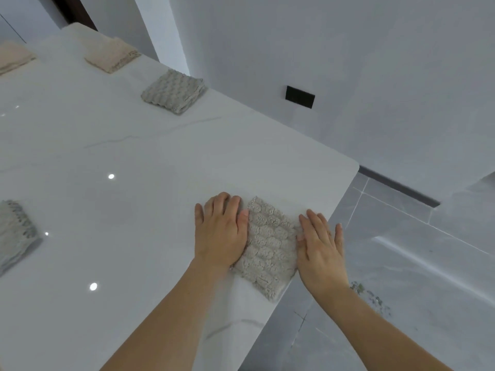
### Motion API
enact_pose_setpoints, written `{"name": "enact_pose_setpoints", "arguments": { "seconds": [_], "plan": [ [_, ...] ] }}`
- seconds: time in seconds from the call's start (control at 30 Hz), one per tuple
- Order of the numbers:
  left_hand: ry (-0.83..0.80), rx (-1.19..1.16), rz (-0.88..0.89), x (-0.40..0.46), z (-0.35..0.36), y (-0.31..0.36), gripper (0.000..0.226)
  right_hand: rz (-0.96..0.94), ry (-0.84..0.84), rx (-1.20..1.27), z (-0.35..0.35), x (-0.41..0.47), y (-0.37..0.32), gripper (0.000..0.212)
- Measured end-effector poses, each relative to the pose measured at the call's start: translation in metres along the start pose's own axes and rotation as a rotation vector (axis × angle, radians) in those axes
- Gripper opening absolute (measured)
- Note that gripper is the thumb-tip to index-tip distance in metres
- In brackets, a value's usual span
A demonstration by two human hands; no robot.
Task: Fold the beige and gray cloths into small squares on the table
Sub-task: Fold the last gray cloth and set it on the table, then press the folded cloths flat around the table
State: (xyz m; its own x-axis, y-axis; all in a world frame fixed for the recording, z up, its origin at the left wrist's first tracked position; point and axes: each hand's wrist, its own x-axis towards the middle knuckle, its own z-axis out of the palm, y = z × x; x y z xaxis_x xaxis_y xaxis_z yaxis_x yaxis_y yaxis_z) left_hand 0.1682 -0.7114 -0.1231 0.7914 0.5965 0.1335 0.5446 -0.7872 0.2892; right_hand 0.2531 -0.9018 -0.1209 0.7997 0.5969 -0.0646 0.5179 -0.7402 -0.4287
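Item 1: glossy white marble-look worktop (134, 210) with faint grey veins and a rounded corner at right

Item 2: nubbly grey cloth folded into a small square (270, 250), lying at the worktop's right edge, its near corner reaching that edge

Item 3: left hand (222, 234), flat, fingers extended, palm down on the square's left side

Item 4: right hand (321, 247), flat, fingers extended, pressed along the square's right side at the worktop edge; neither hand grips anything

Item 5: second folded grey waffle-textured square (174, 91), far along the right edge

Item 6: folded beige square (112, 55), beyond it

Item 7: another beige folded cloth (13, 58), far left, partly cut off

Item 8: grey folded cloth (14, 234) at the left border, partly out of view

Item 9: grey tiled floor (401, 263) below the worktop
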Motion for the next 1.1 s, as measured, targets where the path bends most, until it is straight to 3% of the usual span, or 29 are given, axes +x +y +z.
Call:
{"name": "enact_pose_setpoints", "arguments": {
  "seconds": [0.17,0.27,0.47,0.7,0.9,1.1],
  "plan": [
    [0.26,-0.308,-0.434,-0.023,-0.024,0.021,0.053,-0.203,-0.153,0.328,-0.047,0.025,0.014,0.055],
    [0.315,-0.497,-0.591,-0.049,-0.024,0.051,0.057,-0.328,-0.295,0.419,-0.063,0.047,0.014,0.049],
    [0.355,-0.652,-0.772,-0.078,0.003,0.088,0.067,-0.417,-0.539,0.518,-0.06,0.065,0.004,0.053],
    [0.391,-0.651,-0.778,-0.068,0.006,0.097,0.066,-0.557,-0.686,0.501,-0.045,0.075,-0.013,0.056],
    [0.287,-0.424,-0.748,-0.065,0.018,0.1,0.066,-0.808,-0.593,0.107,-0.032,0.088,-0.009,0.056],
    [0.15,-0.111,-0.75,-0.067,0.031,0.095,0.065,-0.915,-0.437,-0.235,-0.018,0.094,0.003,0.062]
  ]
}}
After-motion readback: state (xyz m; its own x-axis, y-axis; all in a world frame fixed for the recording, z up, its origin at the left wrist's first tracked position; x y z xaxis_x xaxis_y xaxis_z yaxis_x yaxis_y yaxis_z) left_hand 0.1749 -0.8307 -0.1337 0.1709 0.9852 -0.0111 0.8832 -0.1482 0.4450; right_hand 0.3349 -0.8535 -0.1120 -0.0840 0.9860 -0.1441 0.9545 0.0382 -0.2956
